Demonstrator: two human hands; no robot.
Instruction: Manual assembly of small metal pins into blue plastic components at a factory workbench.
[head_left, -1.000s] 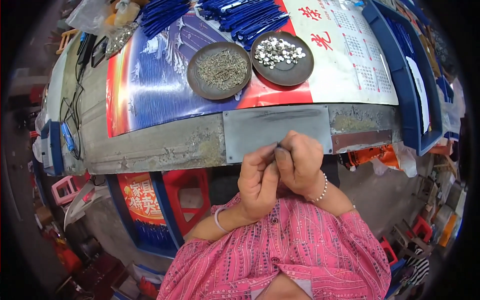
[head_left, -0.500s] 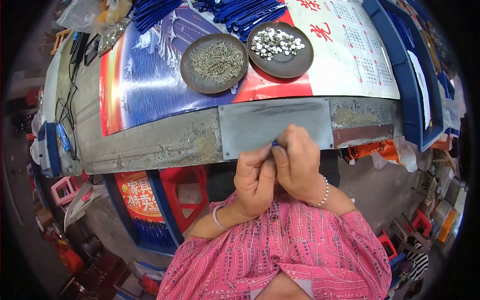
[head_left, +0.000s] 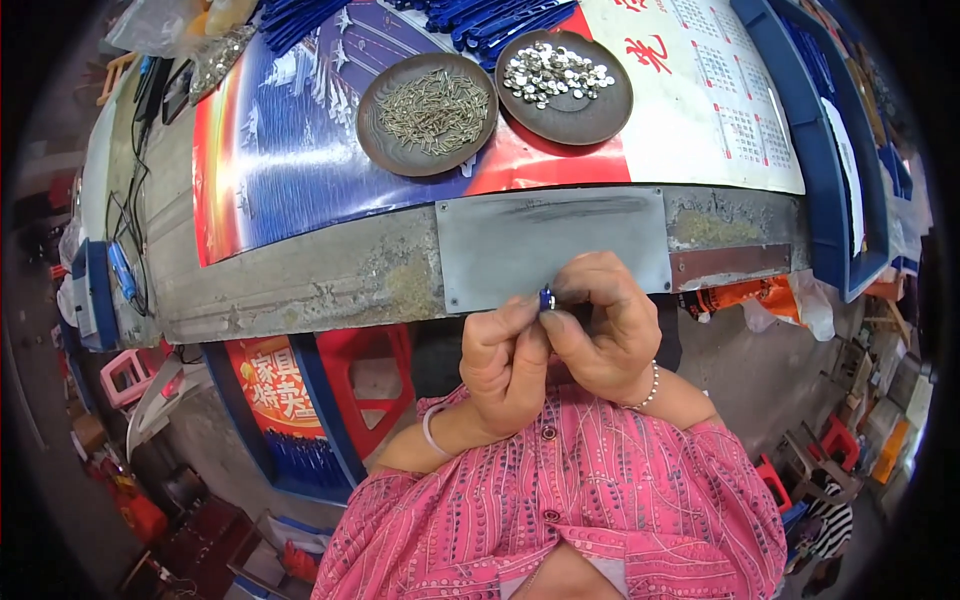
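Observation:
Both hands meet above the near edge of the bench, just before a grey metal plate (head_left: 555, 240) screwed to it. Pinched in the fingertips of my left hand (head_left: 503, 362) is a small blue piece (head_left: 546, 299), seen mostly end-on, with a tiny silvery spot on its right side. My right hand (head_left: 612, 335) has its thumb and forefinger closed against the same piece from the right. The fingers hide most of it, so its full shape cannot be made out. Beyond the plate stand a brown dish of small metal pins (head_left: 432, 112) and another of shiny round silvery caps (head_left: 556, 76).
Bundles of slender blue pieces (head_left: 490, 25) lie behind the dishes on a printed poster sheet (head_left: 320, 190). A blue tray (head_left: 850, 190) stands at the right end. Below the bench are a red stool (head_left: 370, 385) and a blue crate (head_left: 285, 420) holding more blue pieces.
My right hand has turned and shifted slightly right, its fingers opening around the blue piece. More of that piece now shows between the fingertips. The left hand has moved slightly left.

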